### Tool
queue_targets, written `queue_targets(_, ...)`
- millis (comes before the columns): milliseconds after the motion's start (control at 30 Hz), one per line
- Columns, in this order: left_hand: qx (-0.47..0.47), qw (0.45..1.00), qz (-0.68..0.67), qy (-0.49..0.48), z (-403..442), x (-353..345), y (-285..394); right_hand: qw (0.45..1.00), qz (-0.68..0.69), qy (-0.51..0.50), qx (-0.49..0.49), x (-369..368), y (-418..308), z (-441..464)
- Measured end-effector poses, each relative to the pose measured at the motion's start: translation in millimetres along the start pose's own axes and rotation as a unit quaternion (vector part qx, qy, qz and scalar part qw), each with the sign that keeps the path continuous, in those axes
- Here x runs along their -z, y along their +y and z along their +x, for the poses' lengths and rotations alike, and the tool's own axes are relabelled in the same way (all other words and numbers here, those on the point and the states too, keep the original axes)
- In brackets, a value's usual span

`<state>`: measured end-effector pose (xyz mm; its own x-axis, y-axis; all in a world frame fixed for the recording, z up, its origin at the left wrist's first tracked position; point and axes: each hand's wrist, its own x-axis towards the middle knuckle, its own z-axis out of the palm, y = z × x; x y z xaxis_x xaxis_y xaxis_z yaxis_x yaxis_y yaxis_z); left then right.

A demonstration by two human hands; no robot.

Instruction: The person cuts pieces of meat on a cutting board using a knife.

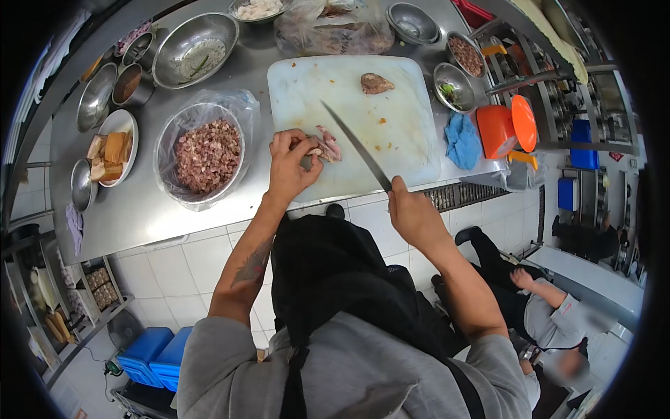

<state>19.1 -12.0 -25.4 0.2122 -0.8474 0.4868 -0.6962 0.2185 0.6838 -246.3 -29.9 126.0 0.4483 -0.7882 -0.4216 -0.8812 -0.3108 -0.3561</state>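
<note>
Looking down through the head camera, I see the left hand [292, 166] at the near-left part of the cutting board [349, 91], its fingers pinched on some pinkish meat strips [329, 146] that lie on that board. The right hand's [414, 208] fingers are wrapped around the handle of a long knife [359, 148] at the board's near edge. Its blade slants over the board, tip pointing far and left, apart from the strips; I can't tell whether it touches the surface. A brown chunk [377, 84] sits toward the board's far right. Left of the board, on the metal table [125, 216], I have a plastic-lined bowl [162, 157] of diced meat [207, 155]; just right of it, a crumpled blue cloth [463, 141].
</note>
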Motion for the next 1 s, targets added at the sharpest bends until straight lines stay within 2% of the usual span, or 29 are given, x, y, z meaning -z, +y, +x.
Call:
queue_targets(33, 0.012, 1.0, 0.0, -0.009, 0.6, 0.8, 1.4, 0.999, -0.043, -0.007, -0.002, 0.4, -2.9, -8.1)
queue_targets(167, -0.02, 0.999, 0.02, -0.016, 3.1, -0.2, -0.6, 0.998, -0.057, -0.026, -0.003, -5.6, 0.6, -38.9)
queue_targets(233, -0.011, 0.999, 0.019, -0.031, 2.8, 1.1, -0.1, 0.998, -0.04, -0.043, -0.015, -24.7, 10.2, -39.3)
queue_targets(267, -0.01, 0.999, 0.018, -0.032, 2.4, 1.1, -0.6, 0.999, 0.016, -0.029, 0.032, -54.0, 28.1, -29.1)
queue_targets(367, -0.014, 0.999, 0.02, -0.032, 2.7, 0.9, -2.4, 0.999, 0.031, 0.005, 0.032, -72.2, 14.6, 8.0)
queue_targets(500, -0.024, 1.0, 0.011, -0.006, 1.7, -1.3, -2.0, 0.995, 0.073, -0.017, 0.06, -33.8, 10.0, 25.2)
queue_targets(600, -0.015, 1.0, 0.004, 0.007, 0.3, -2.4, -2.2, 0.999, 0.007, 0.009, 0.037, -9.3, -8.2, -5.6)
queue_targets(800, -0.022, 0.999, 0.025, -0.015, 3.2, 2.1, -0.3, 0.99, -0.13, -0.033, 0.042, 15.1, -29.3, -54.4)
queue_targets(900, -0.021, 1.0, 0.016, -0.015, 5.8, 1.5, -0.1, 0.99, -0.133, -0.04, 0.038, -9.5, -20.4, -39.6)
queue_targets(967, -0.01, 1.0, 0.005, -0.016, 3.9, 1.9, -4.6, 0.99, -0.088, 0.05, 0.096, -60.0, -5.6, 1.2)
queue_targets(1000, -0.003, 1.0, 0.007, -0.022, 3.9, 2.7, -4.3, 0.991, -0.087, 0.045, 0.096, -69.5, -6.3, 14.3)
